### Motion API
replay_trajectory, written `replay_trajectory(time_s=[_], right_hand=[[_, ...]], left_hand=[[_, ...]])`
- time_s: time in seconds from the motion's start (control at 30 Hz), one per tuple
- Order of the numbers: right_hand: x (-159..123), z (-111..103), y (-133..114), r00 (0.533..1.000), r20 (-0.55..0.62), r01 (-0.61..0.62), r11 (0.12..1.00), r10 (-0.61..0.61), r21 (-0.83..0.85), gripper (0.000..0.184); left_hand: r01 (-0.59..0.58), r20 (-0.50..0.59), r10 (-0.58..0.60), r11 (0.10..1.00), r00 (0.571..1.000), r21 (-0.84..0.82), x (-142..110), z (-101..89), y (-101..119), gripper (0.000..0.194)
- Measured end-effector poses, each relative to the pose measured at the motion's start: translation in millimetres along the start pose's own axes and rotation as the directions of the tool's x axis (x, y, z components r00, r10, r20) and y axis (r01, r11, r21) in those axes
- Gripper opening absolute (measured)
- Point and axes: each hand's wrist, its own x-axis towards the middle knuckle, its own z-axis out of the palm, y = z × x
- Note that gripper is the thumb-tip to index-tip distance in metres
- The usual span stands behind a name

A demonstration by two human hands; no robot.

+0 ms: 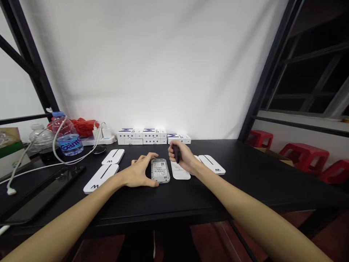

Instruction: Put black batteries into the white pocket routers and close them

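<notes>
An opened white handheld device (160,170) lies on the black table, its inside showing a printed label with a code square. My left hand (141,171) spans its left side, thumb at the near edge and a finger at the far edge. My right hand (184,154) is closed round a dark, rounded, handle-like object (176,153); its far end is hidden. Below that hand lies a white cover (181,171) with small print. To its right, partly behind the wrist, rests a white device (212,165) with a black stripe and a W-shaped mark.
Two more striped white devices (101,178) lie left of my left hand. Stacked white boxes (141,137) stand against the wall. Further left are a water bottle (68,136), a power strip (105,141), white cables (58,145) and a black tablet-like slab (43,196).
</notes>
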Motion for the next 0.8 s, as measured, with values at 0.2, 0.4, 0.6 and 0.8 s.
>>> replay_trajectory(time_s=[0.2,0.4,0.6,0.8], right_hand=[[-6.5,16.4,6.1,0.937,0.029,0.296,0.748,-0.347,-0.594,0.025],[-5.9,8.5,-3.3,0.853,0.23,0.475,0.513,-0.469,-0.715,0.013],[-5.5,3.3,-6.8,0.86,0.251,0.468,0.488,-0.444,-0.737,0.02],[-9.7,6.8,-5.1,0.84,0.296,0.518,0.513,-0.454,-0.684,0.026]], left_hand=[[-0.182,-0.13,0.167,0.977,0.977,-0.112,0.4,-0.3,5.3,0.092],[-0.214,-0.156,0.196,0.971,0.968,-0.109,0.4,0.1,6.9,0.094],[-0.236,-0.15,0.221,0.967,0.964,-0.093,0.1,-0.6,7.3,0.098],[-0.214,-0.166,0.195,0.971,0.967,-0.105,-1.1,0.7,9.6,0.093]])
